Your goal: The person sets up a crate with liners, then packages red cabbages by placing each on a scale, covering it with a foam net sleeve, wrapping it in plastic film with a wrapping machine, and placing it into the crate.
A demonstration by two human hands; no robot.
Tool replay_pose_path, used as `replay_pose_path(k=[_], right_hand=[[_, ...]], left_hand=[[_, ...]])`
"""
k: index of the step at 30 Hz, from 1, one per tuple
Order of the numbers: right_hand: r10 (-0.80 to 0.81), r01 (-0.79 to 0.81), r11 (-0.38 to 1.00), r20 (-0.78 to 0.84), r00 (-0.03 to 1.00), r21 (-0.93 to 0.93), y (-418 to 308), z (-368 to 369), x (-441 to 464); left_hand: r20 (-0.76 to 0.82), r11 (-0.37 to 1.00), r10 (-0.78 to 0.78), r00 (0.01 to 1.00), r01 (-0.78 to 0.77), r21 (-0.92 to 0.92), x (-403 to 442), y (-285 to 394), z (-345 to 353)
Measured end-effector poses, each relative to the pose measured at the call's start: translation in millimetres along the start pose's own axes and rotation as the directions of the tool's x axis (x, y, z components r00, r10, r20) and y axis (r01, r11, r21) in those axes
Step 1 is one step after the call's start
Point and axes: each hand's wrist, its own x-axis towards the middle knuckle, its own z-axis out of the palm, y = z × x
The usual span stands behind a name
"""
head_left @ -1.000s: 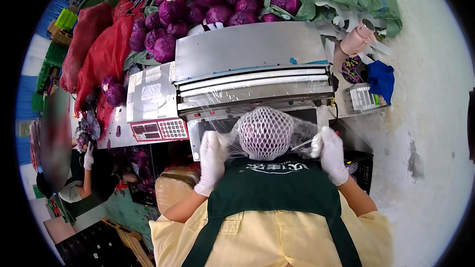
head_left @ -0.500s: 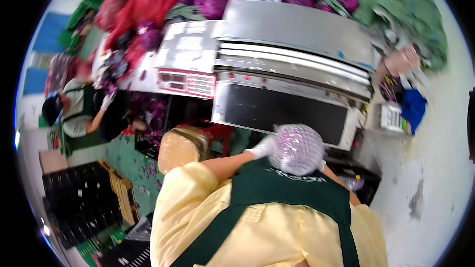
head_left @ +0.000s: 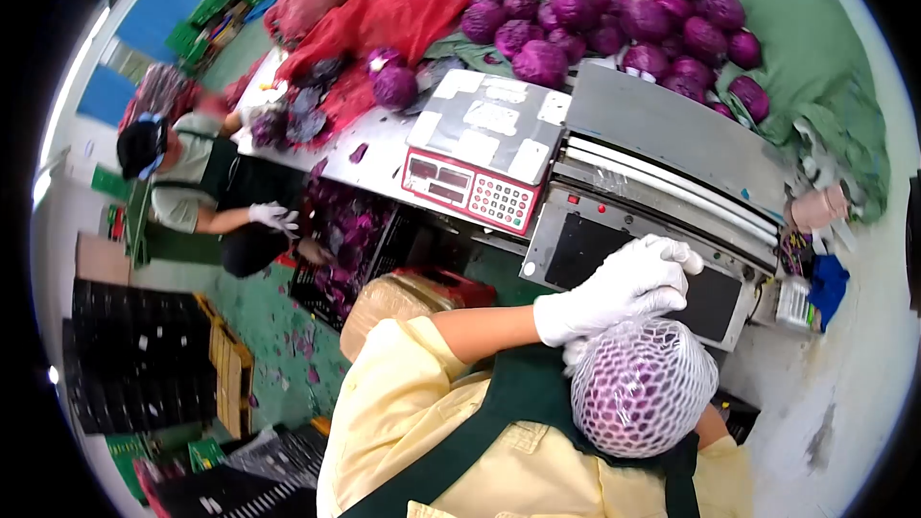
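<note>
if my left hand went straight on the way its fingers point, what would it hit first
Likely the metal machine, toward its right end, but depth is unclear and the left hand may be high enough to pass above it.

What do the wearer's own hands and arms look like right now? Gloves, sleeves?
Left hand: close-fitting white glove, lightly creased, ending at the wrist, no markings visible. Left sleeve: short, loose, pale yellow; forearm uncovered. Right sleeve: same pale yellow. Right hand too hidden to tell what it wears.
</note>
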Motion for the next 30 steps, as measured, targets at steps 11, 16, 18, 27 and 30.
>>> replay_pose_path(k=[11,16,18,27,30], right_hand=[[-0.702,0.347,0.437,0.074,0.708,0.83,-135,-29,-101],[-0.848,0.104,-0.145,-0.178,0.499,0.984,17,-120,-53],[-0.567,0.741,-0.034,-0.623,0.538,0.671,86,-156,-90],[0.368,0.769,-0.581,-0.757,0.54,0.266,442,-276,-220],[0.635,0.915,-0.366,-0.673,0.379,0.17,516,-293,-207]], left_hand=[[0.134,0.502,-0.816,0.563,0.804,-0.318,85,-6,47],[0.06,0.648,-0.709,0.702,0.683,-0.335,118,-26,189],[0.256,0.652,-0.683,0.683,0.73,-0.206,125,-14,243],[0.385,0.446,-0.836,0.392,0.893,0.058,111,-66,356],[0.335,0.416,-0.871,0.359,0.902,0.115,113,-68,370]])
